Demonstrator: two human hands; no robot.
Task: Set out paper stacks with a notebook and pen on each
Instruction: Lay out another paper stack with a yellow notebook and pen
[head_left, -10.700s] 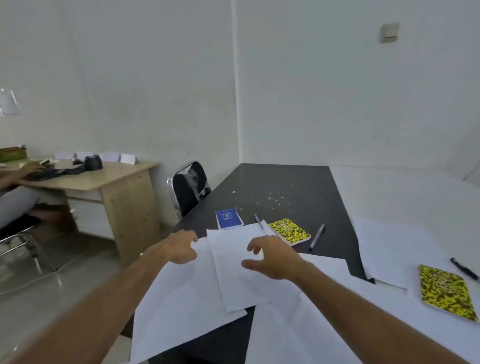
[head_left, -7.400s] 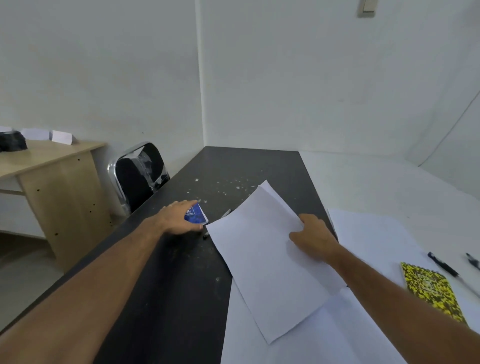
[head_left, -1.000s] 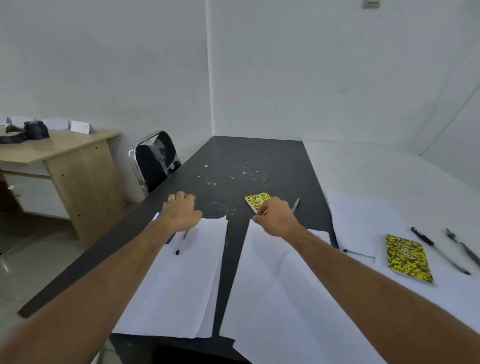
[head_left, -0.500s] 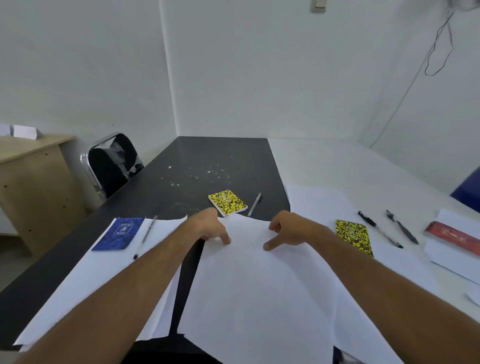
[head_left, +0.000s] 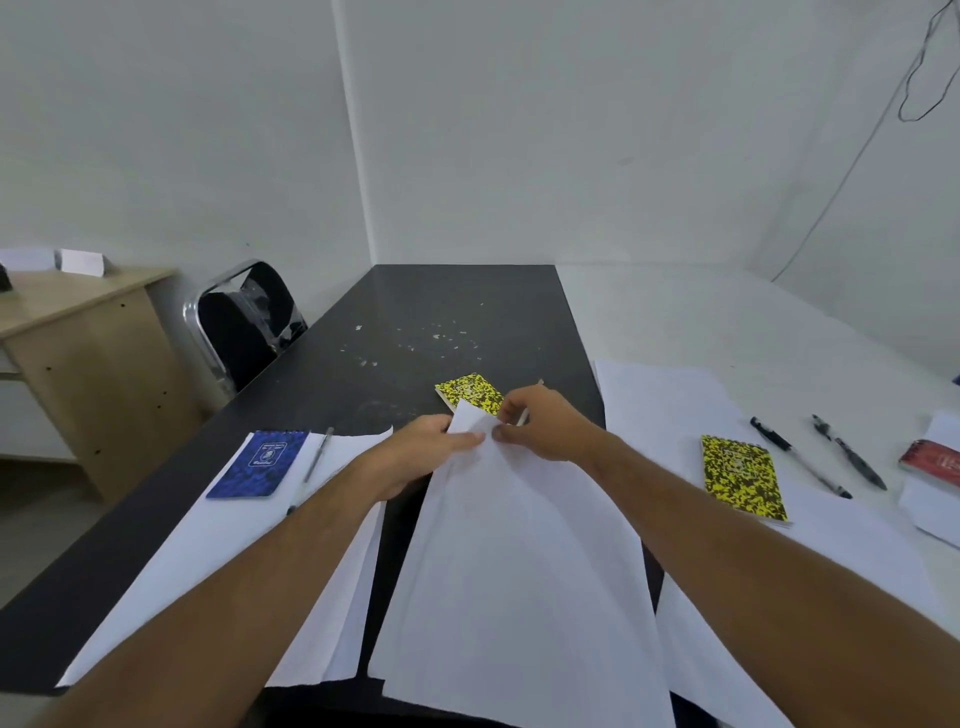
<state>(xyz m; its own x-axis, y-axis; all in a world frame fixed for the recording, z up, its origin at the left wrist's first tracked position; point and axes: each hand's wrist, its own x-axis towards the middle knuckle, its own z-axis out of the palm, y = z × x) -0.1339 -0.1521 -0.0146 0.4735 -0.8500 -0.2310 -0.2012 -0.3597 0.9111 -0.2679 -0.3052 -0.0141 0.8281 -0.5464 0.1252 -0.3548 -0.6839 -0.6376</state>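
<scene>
Paper stack (head_left: 509, 561) lengthwise, pointing away.

Both forearms reach toward frame centre; left hand (head_left: 428, 449) and right hand (head_left: 540, 423) meet there, fingertips pinched together.

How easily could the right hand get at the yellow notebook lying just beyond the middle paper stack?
Probably easily. The right hand is right beside the yellow notebook on the black table, with nothing between them. But both it and the left hand are pinching the top sheet, whose lifted corner overlaps the notebook's near edge.
</scene>
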